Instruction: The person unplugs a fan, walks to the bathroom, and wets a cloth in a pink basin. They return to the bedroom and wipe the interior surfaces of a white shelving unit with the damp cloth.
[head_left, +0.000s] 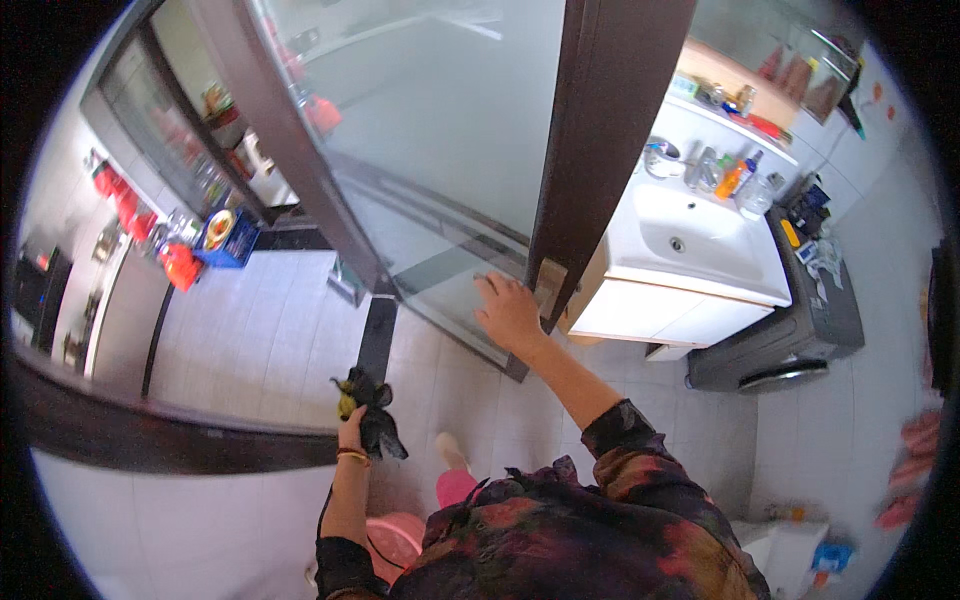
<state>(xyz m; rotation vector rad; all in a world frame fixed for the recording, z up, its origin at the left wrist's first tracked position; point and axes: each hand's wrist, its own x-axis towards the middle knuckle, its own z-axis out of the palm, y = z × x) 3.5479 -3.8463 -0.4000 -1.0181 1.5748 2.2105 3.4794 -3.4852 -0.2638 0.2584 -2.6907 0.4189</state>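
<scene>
My left hand (352, 429) grips a dark bundle (381, 420), with a yellow-green piece (346, 405) showing at its side. It looks like crumpled cloth or gloves, but its exact kind is unclear. Two bands circle that wrist. My right hand (510, 311) is raised before the frosted glass door (450, 135), close to its dark brown frame (600, 135). Its fingers are bent and slightly apart, with nothing seen in them; whether they touch the door cannot be told. A metal handle plate (551, 289) sits on the frame just beyond this hand.
A white washbasin (720, 247) on a cabinet stands right, with bottles (729, 180) along its back. Beside it is a dark washing machine (787, 322). Leftward, a blue crate (229, 240) stands past a dark threshold strip (379, 337). A pink bucket or basin (394, 544) sits by my legs.
</scene>
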